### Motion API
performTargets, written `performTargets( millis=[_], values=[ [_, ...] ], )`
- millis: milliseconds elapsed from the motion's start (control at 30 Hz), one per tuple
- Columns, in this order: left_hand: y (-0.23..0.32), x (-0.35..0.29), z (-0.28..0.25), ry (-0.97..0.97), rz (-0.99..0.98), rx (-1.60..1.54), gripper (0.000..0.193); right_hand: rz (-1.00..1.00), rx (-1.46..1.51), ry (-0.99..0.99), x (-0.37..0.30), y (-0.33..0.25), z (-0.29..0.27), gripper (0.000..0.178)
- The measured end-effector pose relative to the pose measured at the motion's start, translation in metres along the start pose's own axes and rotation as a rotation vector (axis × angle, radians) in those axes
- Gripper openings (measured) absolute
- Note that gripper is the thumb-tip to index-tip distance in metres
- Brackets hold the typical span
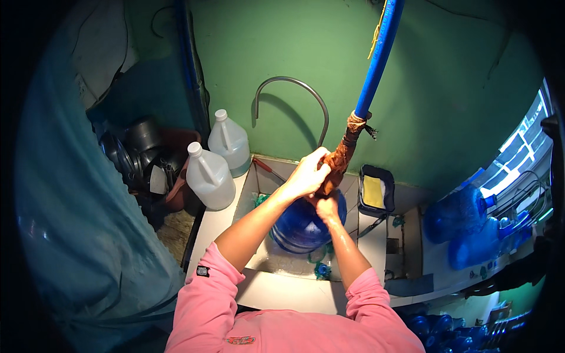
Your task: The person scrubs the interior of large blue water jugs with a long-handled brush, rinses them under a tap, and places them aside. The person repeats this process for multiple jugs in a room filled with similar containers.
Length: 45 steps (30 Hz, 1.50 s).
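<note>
A large blue water jug (303,226) stands in a white tiled basin (268,262). Over it slants a blue pipe (376,65) whose lower end is bound in brown, wet-looking wrapping (341,160). My left hand (311,175) is closed around this brown wrapping from its left side. Lower down, my right hand (325,205) has its fingers curled at the bottom of the wrapping, close above the jug. Whether those fingers grip the wrapping or the jug's neck cannot be made out, and the neck itself is hidden behind my hands.
Two translucent white-capped jugs (210,176) stand on the basin's left ledge. A curved metal spout (292,79) rises behind. To the right lies a dark case with a yellow sponge-like block (372,191). More blue jugs (456,215) lie farther right; a teal curtain (88,223) hangs left.
</note>
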<state>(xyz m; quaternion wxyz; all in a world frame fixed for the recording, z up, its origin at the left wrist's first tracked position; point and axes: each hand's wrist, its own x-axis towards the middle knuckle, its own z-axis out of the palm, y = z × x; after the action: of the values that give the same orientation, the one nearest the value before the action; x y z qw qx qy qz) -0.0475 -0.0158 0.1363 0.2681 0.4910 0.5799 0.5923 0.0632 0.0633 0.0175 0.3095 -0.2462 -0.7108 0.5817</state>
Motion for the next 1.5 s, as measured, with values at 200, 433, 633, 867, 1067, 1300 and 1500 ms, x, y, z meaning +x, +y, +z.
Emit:
performTargets(
  millis=[200,433,633,867,1067,1300,1500],
  values=[
    [-0.007,-0.013,-0.002,-0.010,0.099,0.007,0.021,-0.008,-0.087,0.198,-0.025,0.057,0.005,0.051],
    [0.017,-0.011,-0.010,-0.078,-0.069,0.405,0.061,-0.254,-0.239,0.215,0.023,0.010,-0.007,0.035],
    [0.037,-0.001,-0.006,-0.033,0.024,0.639,0.071,-0.304,0.029,0.010,0.003,-0.043,-0.009,0.034],
    [0.006,-0.020,0.030,0.164,0.244,0.601,0.042,0.031,1.066,-0.089,-0.025,-0.036,0.003,0.035],
    [-0.017,-0.025,0.058,0.359,0.044,0.469,0.036,0.024,1.116,0.097,-0.026,0.001,0.026,0.055],
    [0.009,-0.046,0.025,0.218,0.198,0.704,0.040,-0.003,0.568,-0.070,-0.006,0.026,-0.004,0.049],
    [0.018,-0.056,0.019,0.096,0.005,0.845,0.040,0.068,0.877,-0.070,-0.024,0.006,0.008,0.040]
  ],
)
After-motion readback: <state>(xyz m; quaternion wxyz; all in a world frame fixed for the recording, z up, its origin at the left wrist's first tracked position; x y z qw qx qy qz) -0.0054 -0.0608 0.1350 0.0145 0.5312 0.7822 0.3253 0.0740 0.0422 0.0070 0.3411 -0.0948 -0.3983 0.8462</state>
